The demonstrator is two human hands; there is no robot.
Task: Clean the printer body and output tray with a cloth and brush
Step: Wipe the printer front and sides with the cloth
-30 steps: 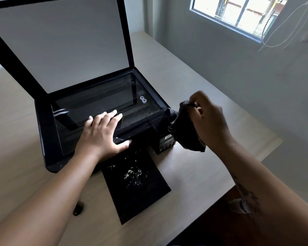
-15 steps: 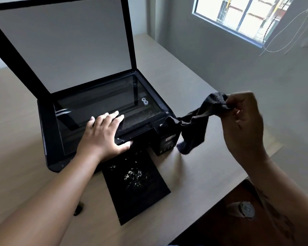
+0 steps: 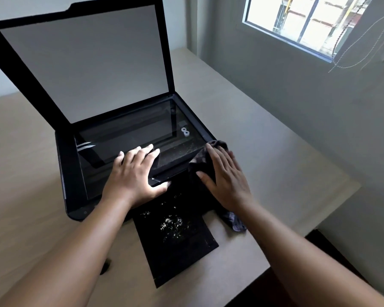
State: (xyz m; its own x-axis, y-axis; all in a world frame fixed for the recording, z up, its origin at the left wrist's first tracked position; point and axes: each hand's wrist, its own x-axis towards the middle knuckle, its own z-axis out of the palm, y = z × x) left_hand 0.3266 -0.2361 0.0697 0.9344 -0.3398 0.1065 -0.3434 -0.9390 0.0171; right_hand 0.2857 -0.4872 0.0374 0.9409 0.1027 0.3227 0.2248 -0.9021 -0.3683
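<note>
Glossy black plastic printer (image 3: 71, 173), reflective glass bed (image 3: 129, 134), soft dark cloth (image 3: 203, 161), matt wood-look table (image 3: 24, 165)

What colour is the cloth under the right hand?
Dark grey to black, slightly mottled; the head view shows the cloth best, under the right hand.

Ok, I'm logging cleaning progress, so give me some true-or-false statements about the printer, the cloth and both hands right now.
The scanner lid is raised. True.
The right hand presses the cloth flat on the right front corner of the printer. True.
The left hand grips a brush. False: it rests flat on the scanner glass, holding nothing.
The output tray is spotless. False: pale specks lie on it.
</note>
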